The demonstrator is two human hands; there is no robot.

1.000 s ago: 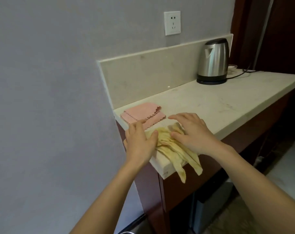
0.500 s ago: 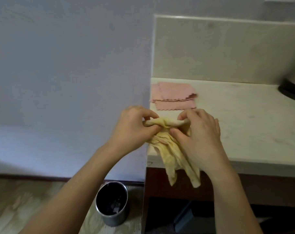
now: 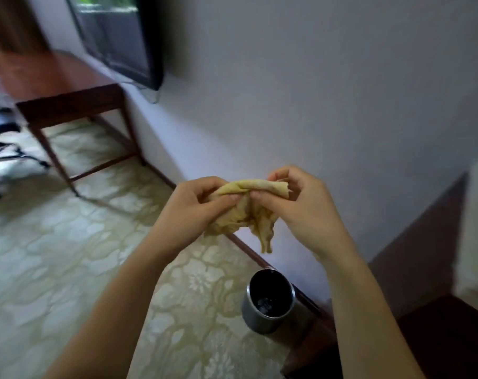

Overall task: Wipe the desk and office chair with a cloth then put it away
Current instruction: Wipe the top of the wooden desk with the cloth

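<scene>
Yellow cloth bunched between both hands, in mid-air, clear of any worktop.
Left hand and right hand: each grip pinched on the top fold, tail hanging loose. Advised: gather the tail before wiping. Wooden worktop far left by the wall, office chair beside it; open carpet between. Metal bin directly below, near the skirting; pass left of it.
</scene>
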